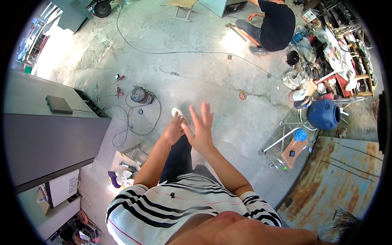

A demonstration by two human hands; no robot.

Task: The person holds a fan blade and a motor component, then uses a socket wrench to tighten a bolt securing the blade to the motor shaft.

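Note:
In front of my waist, over the concrete floor (228,143), both my hands are raised close together. My right hand (199,132) has its fingers stretched and spread, with nothing in them. Beside it, my left hand (173,131) is loosely bent with its fingers pointing forward; no held thing shows. The right thumb lies near or across the left fingers, and I cannot tell whether they touch. Below them is my light shoe (178,113). On the floor to the left stands a dark round compressor (140,95) with a cable looped around it.
A large grey cabinet (53,134) fills the left side, near a white fan blade (123,176). Another person (277,24) crouches at the far right by a hammer (236,32). At right are heaped clutter (339,53), a blue drum (320,114), a metal-framed seat (294,151) and a rusty sheet (339,175).

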